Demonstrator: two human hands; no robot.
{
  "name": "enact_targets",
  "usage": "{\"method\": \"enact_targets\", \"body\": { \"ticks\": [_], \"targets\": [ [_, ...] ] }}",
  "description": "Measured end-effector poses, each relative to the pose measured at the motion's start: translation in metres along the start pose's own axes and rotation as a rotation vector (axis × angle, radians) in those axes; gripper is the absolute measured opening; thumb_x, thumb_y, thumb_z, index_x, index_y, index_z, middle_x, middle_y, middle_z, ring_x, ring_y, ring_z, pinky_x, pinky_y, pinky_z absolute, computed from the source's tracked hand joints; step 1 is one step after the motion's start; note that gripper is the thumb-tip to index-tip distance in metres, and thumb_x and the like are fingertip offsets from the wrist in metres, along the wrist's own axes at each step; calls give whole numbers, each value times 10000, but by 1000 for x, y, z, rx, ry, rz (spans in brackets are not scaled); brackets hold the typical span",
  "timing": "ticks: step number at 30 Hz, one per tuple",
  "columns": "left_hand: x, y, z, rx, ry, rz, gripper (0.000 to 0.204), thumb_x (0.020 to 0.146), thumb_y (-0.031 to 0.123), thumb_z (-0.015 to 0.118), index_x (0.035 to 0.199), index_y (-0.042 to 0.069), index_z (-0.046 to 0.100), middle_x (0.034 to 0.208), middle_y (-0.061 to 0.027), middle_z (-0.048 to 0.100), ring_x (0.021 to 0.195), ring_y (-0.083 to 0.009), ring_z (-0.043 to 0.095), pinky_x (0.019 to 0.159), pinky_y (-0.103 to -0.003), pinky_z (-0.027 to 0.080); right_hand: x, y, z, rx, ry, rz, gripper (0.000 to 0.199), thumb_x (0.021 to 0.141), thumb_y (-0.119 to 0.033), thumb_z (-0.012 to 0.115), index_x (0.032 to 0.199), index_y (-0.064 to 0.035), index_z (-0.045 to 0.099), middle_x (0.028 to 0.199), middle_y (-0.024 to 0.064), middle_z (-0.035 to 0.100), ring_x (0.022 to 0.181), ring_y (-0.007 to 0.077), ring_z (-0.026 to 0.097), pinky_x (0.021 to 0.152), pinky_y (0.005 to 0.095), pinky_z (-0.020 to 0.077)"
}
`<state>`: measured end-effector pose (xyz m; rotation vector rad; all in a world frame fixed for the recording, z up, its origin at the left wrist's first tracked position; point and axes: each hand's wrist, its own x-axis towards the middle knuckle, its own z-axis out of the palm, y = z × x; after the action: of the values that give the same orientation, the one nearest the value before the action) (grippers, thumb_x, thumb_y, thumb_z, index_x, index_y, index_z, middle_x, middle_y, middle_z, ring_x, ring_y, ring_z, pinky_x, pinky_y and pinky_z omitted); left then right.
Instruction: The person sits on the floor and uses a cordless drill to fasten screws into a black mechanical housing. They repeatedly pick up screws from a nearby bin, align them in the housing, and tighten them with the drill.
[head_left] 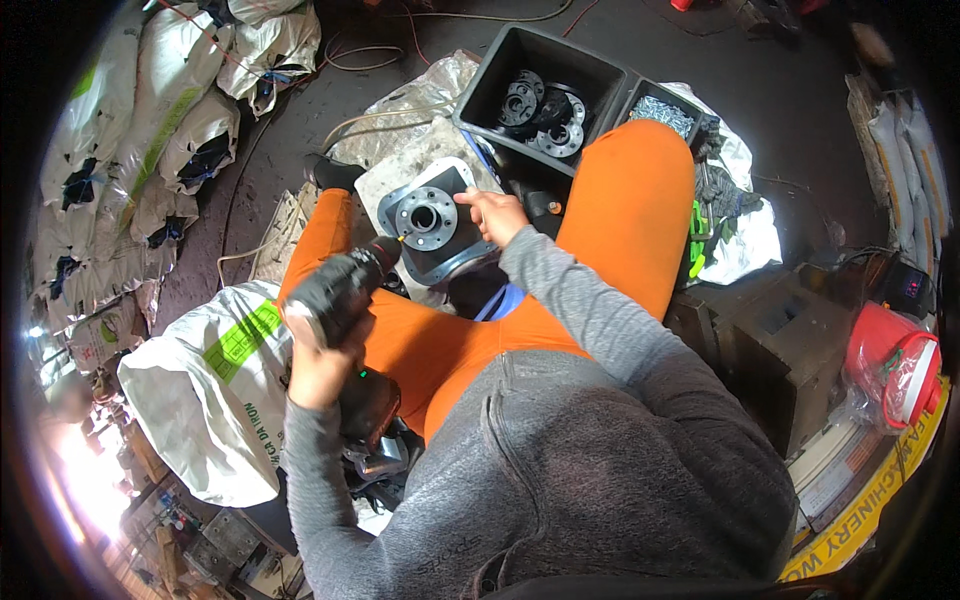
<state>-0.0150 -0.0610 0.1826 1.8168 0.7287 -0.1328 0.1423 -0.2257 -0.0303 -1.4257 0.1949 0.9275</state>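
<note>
My left hand is wrapped round the handle of a cordless drill. The drill's bit end points at the lower left rim of a round metal flange, which has a ring of holes and a dark bore. Under the flange lies a dark squarish plate with a bright metal edge. At the flange's right side, my right hand has its fingers drawn together, the index finger reaching toward the rim. Whatever those fingertips may pinch is too small to make out.
Beyond my right knee stands a grey bin with several round flanges, beside a smaller box of screws. Filled white sacks line the left. A white sack lies by my left arm; a red container is far right.
</note>
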Motion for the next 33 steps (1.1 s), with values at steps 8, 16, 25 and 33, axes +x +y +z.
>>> {"method": "enact_targets", "body": {
  "ticks": [8, 16, 25, 33],
  "targets": [
    [-15, -8, 35, 112, -104, 138, 291, 768, 25, 665, 1053, 26, 602, 838, -38, 644, 545, -73, 544, 459, -226, 444, -25, -7, 1, 914, -581, 253, 510, 963, -434, 424, 1298, -55, 493, 750, -28, 531, 664, 92, 546, 592, 246, 486],
    [-1, -4, 45, 300, -193, 227, 523, 722, 47, 683, 1218, -1, 524, 1272, -185, 517, 1185, -305, 502, 1019, -393, 370, -26, 2, 15, 914, -530, 254, 530, 976, -468, 352, 1320, -81, 468, 801, -15, 498, 856, 134, 606, 788, 412, 531],
    [1, -1, 49, 295, -150, 202, 510, 721, 51, 673, 1209, 3, 532, 1252, -190, 530, 1161, -315, 520, 994, -401, 397, -28, -2, 18, 910, -452, 275, 546, 973, -503, 332, 1243, -74, 534, 774, -36, 440, 740, 85, 548, 745, 385, 528],
    [1, 7, 52, 631, -176, 500, 530, 715, 60, 679, 1221, 6, 528, 1295, -179, 510, 1089, -313, 584, 939, -372, 454, -42, -13, 20, 740, -297, 301, 541, 992, -470, 298, 1088, -52, 629, 687, -39, 494, 596, 71, 511, 588, 252, 483]
  ]
}}
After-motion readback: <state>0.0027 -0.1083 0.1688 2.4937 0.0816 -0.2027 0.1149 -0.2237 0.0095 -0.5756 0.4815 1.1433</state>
